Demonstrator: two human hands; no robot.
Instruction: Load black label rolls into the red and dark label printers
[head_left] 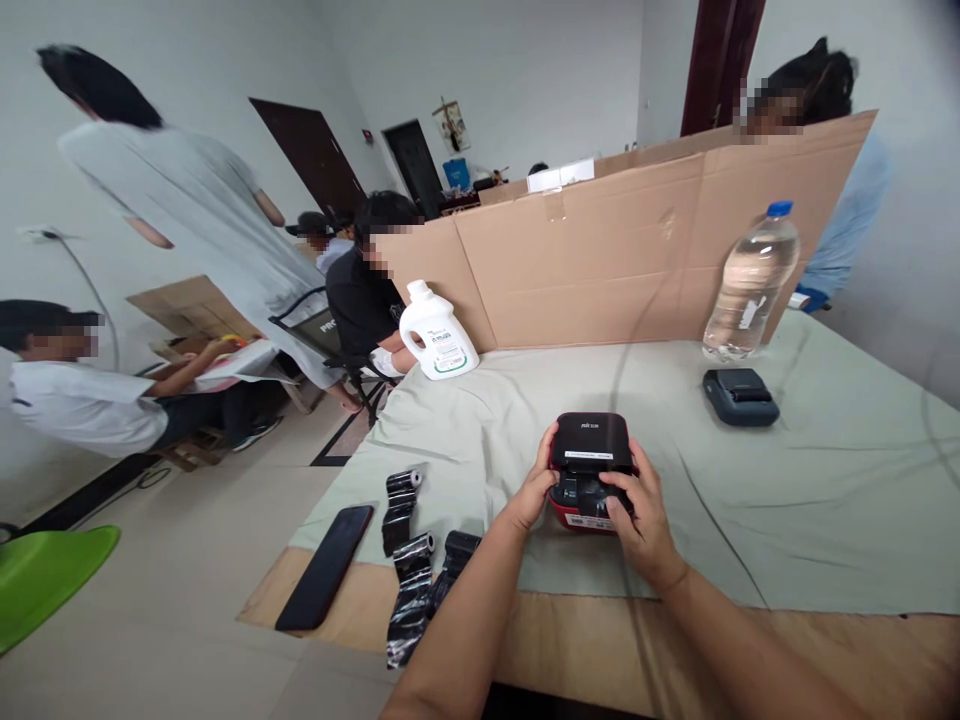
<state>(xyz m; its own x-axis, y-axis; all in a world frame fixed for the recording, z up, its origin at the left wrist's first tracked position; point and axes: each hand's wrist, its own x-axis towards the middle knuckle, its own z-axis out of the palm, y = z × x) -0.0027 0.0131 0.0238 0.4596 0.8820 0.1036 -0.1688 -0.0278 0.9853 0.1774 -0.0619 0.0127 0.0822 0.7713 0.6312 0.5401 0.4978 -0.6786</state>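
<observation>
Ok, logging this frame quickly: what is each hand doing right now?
Left hand: gripping the left side of the small printer.
Right hand: closed on the printer's front, fingers in its open compartment.

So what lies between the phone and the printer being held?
Head view: black ribbon rolls lie on the table between the phone and the held printer.
</observation>
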